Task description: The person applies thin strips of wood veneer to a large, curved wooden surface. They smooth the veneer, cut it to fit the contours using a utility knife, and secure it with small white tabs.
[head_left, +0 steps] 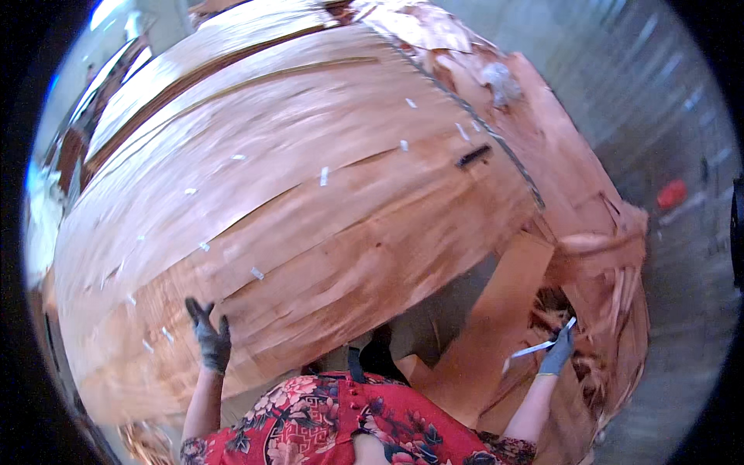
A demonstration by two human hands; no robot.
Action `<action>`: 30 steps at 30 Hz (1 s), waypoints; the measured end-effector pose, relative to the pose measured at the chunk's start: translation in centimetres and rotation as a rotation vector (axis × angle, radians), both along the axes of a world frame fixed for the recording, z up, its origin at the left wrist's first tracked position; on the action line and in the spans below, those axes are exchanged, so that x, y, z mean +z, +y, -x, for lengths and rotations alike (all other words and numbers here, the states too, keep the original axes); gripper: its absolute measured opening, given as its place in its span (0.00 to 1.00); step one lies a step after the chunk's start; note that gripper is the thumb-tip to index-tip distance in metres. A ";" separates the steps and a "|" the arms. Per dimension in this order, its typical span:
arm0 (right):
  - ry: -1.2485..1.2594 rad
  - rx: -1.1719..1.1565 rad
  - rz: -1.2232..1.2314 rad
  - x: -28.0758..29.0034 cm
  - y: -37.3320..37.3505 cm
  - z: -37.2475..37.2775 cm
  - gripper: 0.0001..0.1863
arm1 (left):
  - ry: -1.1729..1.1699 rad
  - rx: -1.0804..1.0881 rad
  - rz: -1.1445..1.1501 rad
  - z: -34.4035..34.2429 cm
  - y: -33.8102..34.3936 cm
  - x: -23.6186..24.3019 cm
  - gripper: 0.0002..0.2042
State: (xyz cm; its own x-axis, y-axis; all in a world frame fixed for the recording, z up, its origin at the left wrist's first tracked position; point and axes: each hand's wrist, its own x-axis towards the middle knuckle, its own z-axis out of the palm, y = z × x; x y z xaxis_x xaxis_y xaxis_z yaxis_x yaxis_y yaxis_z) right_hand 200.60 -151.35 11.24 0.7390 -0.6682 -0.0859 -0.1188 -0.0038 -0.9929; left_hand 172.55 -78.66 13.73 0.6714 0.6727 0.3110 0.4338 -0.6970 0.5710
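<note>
A broad stack of pale wood veneer sheets (333,217) fills the middle, split by long cracks and dotted with short white tape strips (324,176). A dark bar-shaped object (473,156) lies on its right part. My gloved left hand (208,333) is at the sheet's near left portion, fingers apart, holding nothing. My gloved right hand (556,351) is low at the right, beside scrap veneer, closed on a thin white strip (527,349). A dark patterned band (504,147) runs along the sheet's right edge.
Loose, torn veneer pieces (573,178) form a pile along the right, with a clear plastic bundle (502,84) on them. More stacked sheets (201,39) lie at the back left. A grey floor (659,101) shows at the right with a red object (671,194) on it.
</note>
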 end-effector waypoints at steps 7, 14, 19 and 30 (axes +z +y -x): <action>-0.128 0.642 0.274 7.2 11.6 -18.3 0.13 | 0.224 -0.049 -0.147 -0.8 -7.3 2.2 0.46; -0.094 1.494 0.104 11.0 39.1 -12.7 0.10 | 0.153 -0.051 -0.027 -0.9 -9.8 4.7 0.46; 0.101 1.935 0.061 9.8 51.1 -2.1 0.11 | 0.139 0.148 -0.073 6.7 -7.9 4.1 0.47; 0.324 2.067 0.110 9.9 60.8 13.8 0.15 | -0.084 0.646 0.348 27.4 -10.0 -1.4 0.43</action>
